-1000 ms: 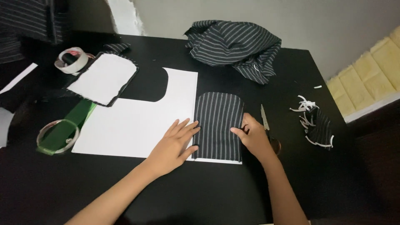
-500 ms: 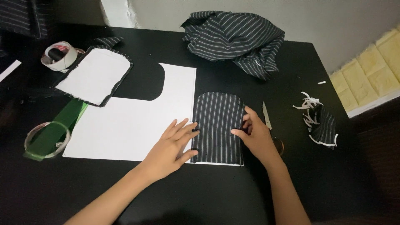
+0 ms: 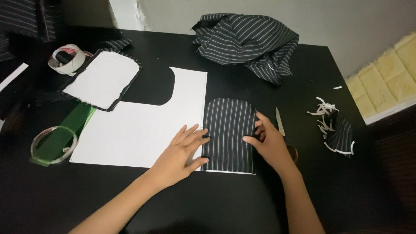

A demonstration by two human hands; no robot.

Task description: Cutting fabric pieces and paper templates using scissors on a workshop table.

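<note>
A black striped fabric piece [image 3: 229,132] with a rounded top lies on a black table, over the right edge of a white paper sheet [image 3: 134,130]. My left hand [image 3: 182,151] rests flat on the paper with fingers spread, fingertips touching the fabric's left edge. At the fabric's right edge, my right hand [image 3: 271,141] presses down with its fingers bent onto the cloth. Neither hand holds anything.
Scissors [image 3: 281,125] lie just right of my right hand. Fabric scraps [image 3: 336,128] sit further right, a bundle of striped cloth [image 3: 249,43] at the back. On the left: a fabric-backed white pattern piece [image 3: 104,80], tape roll [image 3: 67,58], green ruler [image 3: 65,132], clear tape ring [image 3: 54,145].
My right hand has shifted slightly up along the fabric's right edge, fingers curling onto it. The left hand stays nearly still. The view has tilted a little.
</note>
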